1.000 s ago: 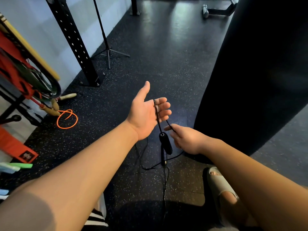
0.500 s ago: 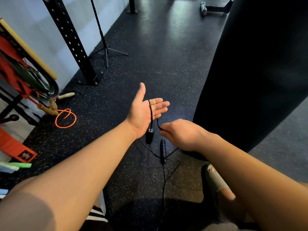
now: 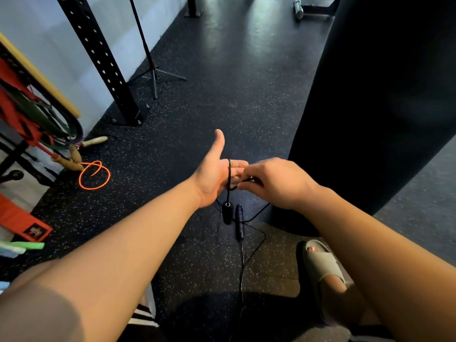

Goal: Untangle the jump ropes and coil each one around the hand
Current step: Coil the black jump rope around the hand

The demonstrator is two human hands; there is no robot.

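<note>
Over flat left hand (image 3: 212, 177): black jump rope (image 3: 229, 172) draped across palm; right hand (image 3: 275, 183) pinches it alongside.

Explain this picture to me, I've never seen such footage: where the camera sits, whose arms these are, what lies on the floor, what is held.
No machine here: the camera sits on a person's head and looks forward and down, so both arms are the wearer's own. The left hand is held out flat, thumb up, with a black jump rope draped across its palm. The right hand pinches that cord close by. One black handle hangs below the palm, a second handle shows beside it, and cord trails to the speckled floor. On the floor at the left lies an orange rope in a loose loop. A black punching bag stands on the right; a foot in a pale sandal shows below.
</note>
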